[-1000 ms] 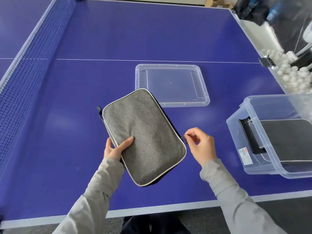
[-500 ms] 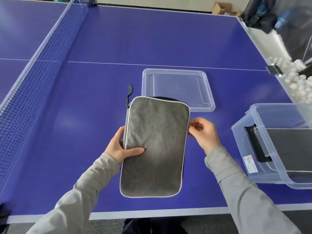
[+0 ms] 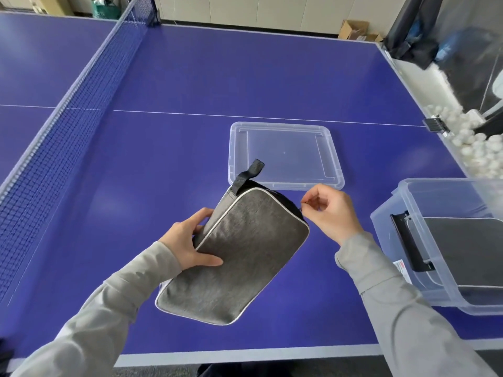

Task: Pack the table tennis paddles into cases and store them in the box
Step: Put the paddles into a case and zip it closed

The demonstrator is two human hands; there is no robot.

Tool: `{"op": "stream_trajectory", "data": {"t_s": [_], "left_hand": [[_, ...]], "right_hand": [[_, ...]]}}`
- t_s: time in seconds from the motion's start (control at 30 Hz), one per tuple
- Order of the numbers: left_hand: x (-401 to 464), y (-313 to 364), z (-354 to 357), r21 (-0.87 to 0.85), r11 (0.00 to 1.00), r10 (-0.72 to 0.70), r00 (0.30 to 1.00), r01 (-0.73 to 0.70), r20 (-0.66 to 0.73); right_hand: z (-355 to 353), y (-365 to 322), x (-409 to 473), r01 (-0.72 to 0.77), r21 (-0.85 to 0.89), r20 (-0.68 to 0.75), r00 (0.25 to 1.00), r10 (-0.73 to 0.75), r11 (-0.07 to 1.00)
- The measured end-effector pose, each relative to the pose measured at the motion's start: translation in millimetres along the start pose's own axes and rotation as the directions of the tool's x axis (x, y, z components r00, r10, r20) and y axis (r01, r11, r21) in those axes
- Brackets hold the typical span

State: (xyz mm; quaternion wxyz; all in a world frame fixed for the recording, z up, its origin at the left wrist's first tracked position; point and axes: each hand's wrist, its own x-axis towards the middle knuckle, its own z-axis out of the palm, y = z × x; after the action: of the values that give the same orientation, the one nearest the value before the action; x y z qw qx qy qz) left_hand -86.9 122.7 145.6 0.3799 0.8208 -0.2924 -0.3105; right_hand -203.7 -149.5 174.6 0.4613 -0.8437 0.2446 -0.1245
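One case in hand: a grey fabric paddle case (image 3: 239, 257) with pale piping round its edge, held tilted just above the near half of the table (image 3: 168, 77), between the person's two hands.
Loop: a black webbing strap (image 3: 249, 174) stands up from the case's far corner, free of either hand.
Left hand: the left hand (image 3: 190, 243) grips the case's left long edge, thumb laid flat across the grey face, fingers curled round the side.
Right hand: the right hand (image 3: 330, 213) pinches something small at the case's right edge, most likely the zip pull; the pull itself is too small to make out.
Contents: hidden; no paddle shows.
Handling, as judged: light, soft-skinned, probably padded; the cloth gives grip and should not slip. The bulge suggests something flat inside, so hold it by the long edges or the strap, not by the zip.
Step, as judged: closing the zip before stowing.
Box: a clear plastic box (image 3: 386, 229) stands to the right, well apart from the case, with a black latch handle (image 3: 408, 242) on its near end and what looks like another dark case (image 3: 468, 248) lying inside.
Lid: the clear lid (image 3: 285, 153) lies flat on the table just beyond the case.
Beyond: the net (image 3: 68, 126) at left; white balls (image 3: 468, 142) heaped off the right edge.
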Motion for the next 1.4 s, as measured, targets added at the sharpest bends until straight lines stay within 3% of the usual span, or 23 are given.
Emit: {"op": "stream_trajectory", "data": {"t_s": [0.17,0.3,0.53,0.73,0.9,1.13,1.4], "left_hand": [[6,7,-16,0.198,0.979,0.037,0.999,-0.042,0.032],[8,14,-24,0.263,0.962,0.059,0.997,-0.070,0.050],[5,17,-27,0.374,0.922,0.082,0.995,-0.096,0.054],[-3,0,2,0.278,0.959,0.072,0.996,-0.055,-0.051],[-4,-18,35,-0.002,1.000,-0.028,0.978,0.028,-0.209],[0,-23,45,-0.243,0.969,-0.049,0.948,-0.031,-0.315],[-7,1,19,-0.330,0.920,0.050,0.898,-0.213,-0.438]], "right_hand": [[7,-8,-5,0.025,0.018,0.005,1.000,-0.025,1.000],[7,-11,-6,0.031,0.042,-0.033,0.999,-0.029,0.999],[7,-10,-12,-0.185,0.334,-0.021,0.979,0.203,0.924],[5,-28,-17,-0.116,0.409,-0.061,0.986,0.154,0.905],[11,-37,-22,-0.019,0.286,-0.101,0.994,0.049,0.958],[18,-52,-26,0.064,0.287,-0.130,0.991,-0.027,0.956],[34,-59,-31,0.084,0.161,-0.049,0.996,-0.077,0.983]]}}
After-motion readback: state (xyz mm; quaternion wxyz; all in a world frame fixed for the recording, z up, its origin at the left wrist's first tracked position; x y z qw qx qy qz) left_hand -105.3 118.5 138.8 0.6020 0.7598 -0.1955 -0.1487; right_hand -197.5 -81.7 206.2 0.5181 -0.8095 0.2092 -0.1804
